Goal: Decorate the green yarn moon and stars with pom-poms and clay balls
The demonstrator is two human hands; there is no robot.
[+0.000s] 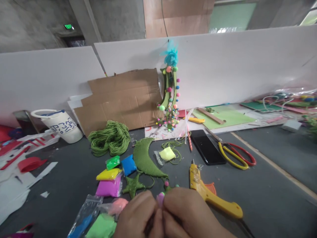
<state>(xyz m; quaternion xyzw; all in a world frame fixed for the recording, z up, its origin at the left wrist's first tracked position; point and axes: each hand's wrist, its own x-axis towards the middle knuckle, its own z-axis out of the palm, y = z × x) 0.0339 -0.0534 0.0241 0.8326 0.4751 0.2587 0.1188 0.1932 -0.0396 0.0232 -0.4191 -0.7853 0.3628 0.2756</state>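
Observation:
My left hand [141,215] and my right hand [188,211] meet at the bottom centre, fingers closed and pinched together around a small purple piece [160,199]. Only the tip of that piece shows between them. Just beyond my hands lie a green star [133,185] and a green wrapped crescent [146,157], joined by cord. A pink ball [166,183] sits on the cord near my right hand. Packets of coloured clay, among them magenta [109,187], yellow [108,174] and blue [128,165], lie to the left of the star.
A yellow glue gun [215,198], black phone [207,147] and scissors [235,154] lie at right. Green yarn [109,138], a white bucket [61,127] and cardboard [121,99] stand behind, left. A pom-pom decoration [170,89] hangs against the white board [223,69].

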